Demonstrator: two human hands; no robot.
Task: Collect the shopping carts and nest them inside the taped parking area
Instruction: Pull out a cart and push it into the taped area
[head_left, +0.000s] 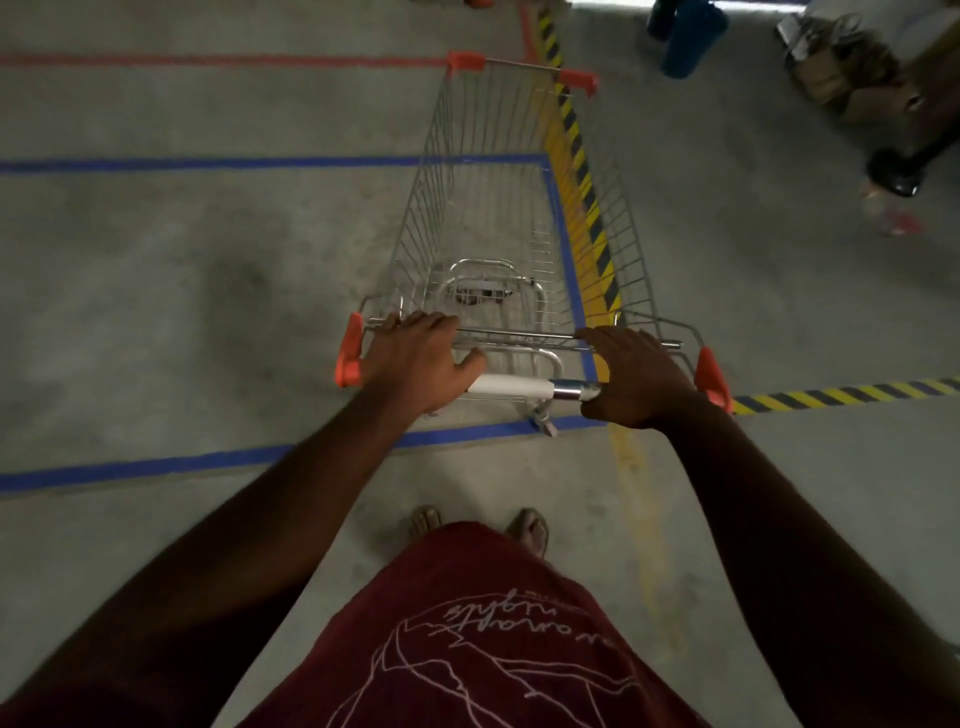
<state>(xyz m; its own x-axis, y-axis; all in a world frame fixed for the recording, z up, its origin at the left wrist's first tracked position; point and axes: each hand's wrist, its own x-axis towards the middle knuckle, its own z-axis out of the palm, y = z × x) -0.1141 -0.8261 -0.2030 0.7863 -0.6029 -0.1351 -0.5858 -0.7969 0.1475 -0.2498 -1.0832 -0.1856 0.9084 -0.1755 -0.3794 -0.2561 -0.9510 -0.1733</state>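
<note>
Both hands on the cart handle, cart straddling the taped outline's right edge.

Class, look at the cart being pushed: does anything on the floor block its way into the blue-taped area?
Nothing visible does. The cart already overlaps the blue tape, and the concrete inside shows no obstacle.

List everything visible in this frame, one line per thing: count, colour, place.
shopping cart: one, silver wire with orange corner guards, centre, straddling the blue and striped tape
blue tape: rectangle outline on floor, left and centre
red tape: one line, top left
yellow-black striped tape: along the cart's right side and off to the right edge
blue cylinders: two, top right
cardboard clutter: brown, far top right
left hand: grips handle
right hand: grips handle
sandalled feet: two, bottom centre
</note>
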